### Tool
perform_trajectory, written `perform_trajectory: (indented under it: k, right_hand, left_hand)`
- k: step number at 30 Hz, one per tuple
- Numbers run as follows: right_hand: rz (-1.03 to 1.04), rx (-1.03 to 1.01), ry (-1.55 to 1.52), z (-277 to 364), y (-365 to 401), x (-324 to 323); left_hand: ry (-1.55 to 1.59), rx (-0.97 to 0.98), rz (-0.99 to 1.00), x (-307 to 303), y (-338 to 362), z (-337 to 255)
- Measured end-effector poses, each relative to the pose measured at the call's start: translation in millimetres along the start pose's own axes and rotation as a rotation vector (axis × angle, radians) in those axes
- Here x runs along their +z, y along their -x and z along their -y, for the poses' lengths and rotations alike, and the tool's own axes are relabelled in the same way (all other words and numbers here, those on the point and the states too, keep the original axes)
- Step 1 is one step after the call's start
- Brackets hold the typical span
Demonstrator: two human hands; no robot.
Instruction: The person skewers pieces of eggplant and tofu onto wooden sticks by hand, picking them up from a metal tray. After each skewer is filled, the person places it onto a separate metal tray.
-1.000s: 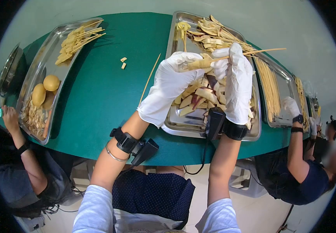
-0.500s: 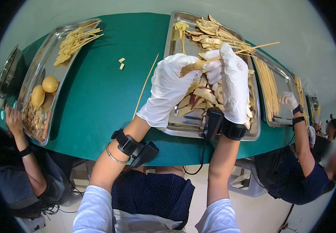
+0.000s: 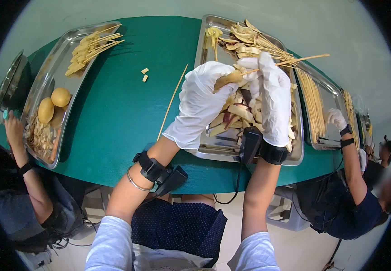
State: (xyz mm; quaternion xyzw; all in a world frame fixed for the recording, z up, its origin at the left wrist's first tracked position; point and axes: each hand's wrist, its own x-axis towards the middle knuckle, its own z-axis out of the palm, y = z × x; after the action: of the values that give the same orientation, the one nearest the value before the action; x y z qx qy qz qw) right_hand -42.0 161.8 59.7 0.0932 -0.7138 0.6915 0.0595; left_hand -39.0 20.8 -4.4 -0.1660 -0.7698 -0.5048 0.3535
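Observation:
My left hand (image 3: 202, 104), in a white glove, is closed around brownish-yellow food slices (image 3: 226, 81). My gloved right hand (image 3: 275, 101) pinches a bamboo skewer (image 3: 308, 58), whose near end meets the slices; how deep the tip goes is hidden by my fingers. Both hands are over a metal tray (image 3: 218, 155) holding cut wedges (image 3: 240, 110) with pale flesh and purple skin. Filled skewers (image 3: 249, 38) lie at that tray's far end. On the green table, left of my left hand, rests a single bare skewer (image 3: 173, 100).
At left, another tray (image 3: 62, 140) carries filled skewers (image 3: 87, 52), two potatoes (image 3: 46, 110) and peelings. Two small pale pieces (image 3: 145, 74) lie on the table (image 3: 114, 113). A co-worker's gloved hand (image 3: 337, 118) is beside bare skewers (image 3: 310, 106) at right; another person's hand (image 3: 14, 128) is at left.
My hands keep their hold on the slices and skewer, with only a slight shift of the fingers. The person's hand at left has risen a little. The whole view has shifted slightly.

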Motion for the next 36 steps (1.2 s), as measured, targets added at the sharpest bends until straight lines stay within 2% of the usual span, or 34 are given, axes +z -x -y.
perform_trajectory:
  k: [3, 7, 9, 15, 18, 25, 31, 36]
  right_hand:
    - [-0.130, -0.139, -0.018, -9, -6, -9]
    - [-0.213, -0.173, -0.044, -14, -10, -16]
    - [-0.189, -0.125, -0.044, -11, -8, -13]
    - [-0.111, -0.087, -0.036, 1, -1, -3]
    - [-0.093, -0.063, -0.052, -1, -1, -4]
    - [-0.118, -0.087, -0.052, 0, 1, 1]
    - [-0.059, -0.008, -0.101, 1, 1, -2]
    - [-0.047, -0.023, -0.077, 0, 0, -2]
  left_hand:
    - [-0.006, -0.081, -0.048, 0, -1, -9]
    - [0.019, -0.088, 0.032, 0, 0, -3]
    - [0.018, -0.047, 0.025, 2, 1, 0]
    - [0.169, -0.271, 0.048, -3, 1, -7]
    - [0.176, -0.260, 0.006, -1, 4, -5]
    - [0.238, -0.278, 0.031, -4, 2, -9]
    - [0.235, -0.267, 0.042, -4, 3, -7]
    - [0.263, -0.277, 0.058, -3, 4, -4]
